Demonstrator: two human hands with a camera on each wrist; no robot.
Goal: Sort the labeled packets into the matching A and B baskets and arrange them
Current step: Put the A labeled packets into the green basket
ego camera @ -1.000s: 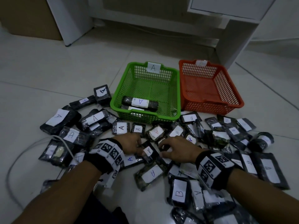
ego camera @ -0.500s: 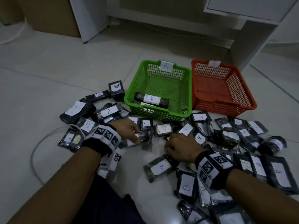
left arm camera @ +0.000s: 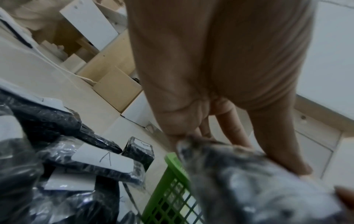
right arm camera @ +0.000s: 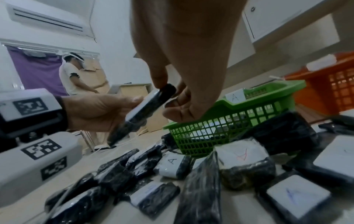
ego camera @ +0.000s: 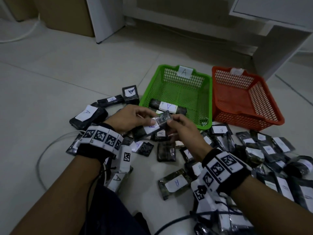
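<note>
Holding one packet at frame centre, my left hand and right hand pinch its ends; I should read its label before dropping it into the green basket.

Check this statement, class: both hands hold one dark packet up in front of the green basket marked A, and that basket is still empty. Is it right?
One detail is wrong. The left hand and right hand do hold one dark packet before the green basket, but the basket is not empty: the head view shows an A-labelled packet already lying inside it.
</note>
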